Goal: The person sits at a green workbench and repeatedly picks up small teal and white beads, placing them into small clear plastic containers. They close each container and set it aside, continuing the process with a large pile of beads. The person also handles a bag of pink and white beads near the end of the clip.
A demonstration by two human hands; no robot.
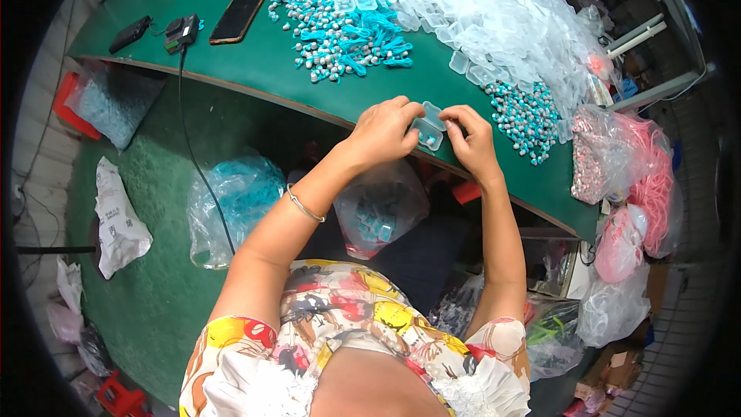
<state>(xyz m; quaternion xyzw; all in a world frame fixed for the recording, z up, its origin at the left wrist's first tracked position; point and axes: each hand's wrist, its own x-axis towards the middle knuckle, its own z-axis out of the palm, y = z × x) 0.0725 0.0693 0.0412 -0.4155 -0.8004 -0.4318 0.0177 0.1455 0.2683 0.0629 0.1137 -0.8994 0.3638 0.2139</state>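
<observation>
A small clear plastic case [425,137] is at the near edge of the green table, its lid raised on the far side. Inside it lie little teal pieces. My left hand [386,131] grips the case from the left with bent fingers, and its thumb is near the front. On the other side, my right hand [472,139] has its fingers curled, thumb and forefinger at the case's right edge. The fingertips partly cover the case. Beyond my left hand is a pile of grey-and-teal bead-like pieces with teal cords [363,35]. Loose grey-and-teal pieces [525,120] lie to the right.
A large heap of clear plastic cases [494,15] covers the table's far right. A phone [237,18] and a small black device with a cable [181,33] lie far left. Bags of teal material [235,201] and clear cases [378,220] are below; pink cords [652,185] hang right.
</observation>
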